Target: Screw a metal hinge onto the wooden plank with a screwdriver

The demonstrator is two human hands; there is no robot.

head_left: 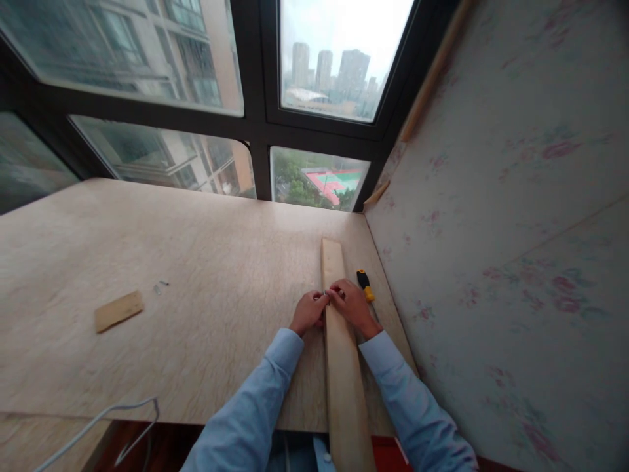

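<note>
A long wooden board [344,367] lies on the stone-patterned sill, its near end reaching over the front edge towards my body. My left hand [309,310] is at the board's left edge, fingers pinched together. From the right, my right hand [350,301] rests over the board, its fingertips meeting those of the left. Between the fingertips is a small, shiny piece, too small to name. A screwdriver with a black and yellow handle [364,283] lies just right of my right hand, its shaft partly hidden by the wrist.
A short wood piece [118,311] lies to the left, with a few small metal bits [160,287] near it. A pale cable [111,410] hangs at the front left edge. Dark-framed windows [260,118] stand behind; a flowered wall [501,249] bounds the right.
</note>
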